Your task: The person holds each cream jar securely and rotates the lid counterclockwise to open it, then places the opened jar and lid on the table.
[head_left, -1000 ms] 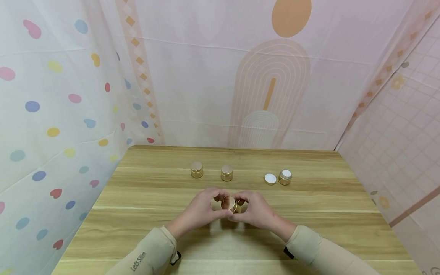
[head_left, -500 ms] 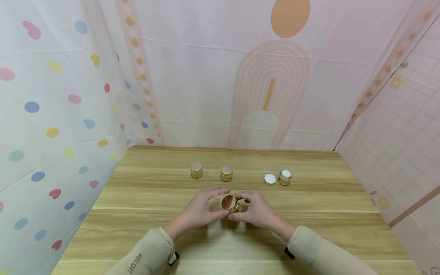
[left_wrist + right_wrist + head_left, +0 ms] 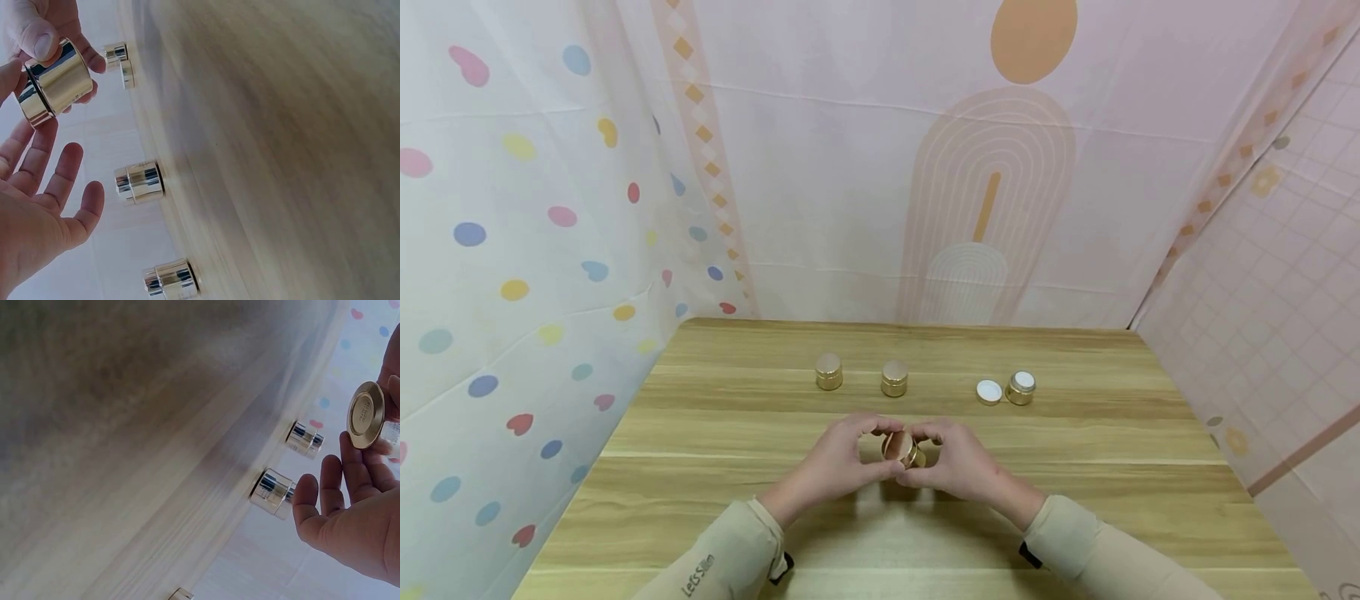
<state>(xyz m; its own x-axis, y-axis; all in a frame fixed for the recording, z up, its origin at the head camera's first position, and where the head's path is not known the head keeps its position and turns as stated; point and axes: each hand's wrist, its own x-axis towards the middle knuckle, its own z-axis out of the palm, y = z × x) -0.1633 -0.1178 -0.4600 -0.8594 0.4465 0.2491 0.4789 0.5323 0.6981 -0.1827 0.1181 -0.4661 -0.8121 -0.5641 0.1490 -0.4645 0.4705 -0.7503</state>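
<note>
"While the two hands meet over the table (image 3: 737,425), what does each hold?"

"The left hand (image 3: 838,458) pinches the lid end of a gold jar (image 3: 898,448); the right hand (image 3: 957,460) grips its body (the jar is tilted, raised off the wood)."

"And beyond them?"

"Farther back, a capped jar (image 3: 829,373) stands left of a second capped jar (image 3: 894,381). To their right, an upturned lid (image 3: 988,392) lies just beside an open jar (image 3: 1021,389)."
</note>
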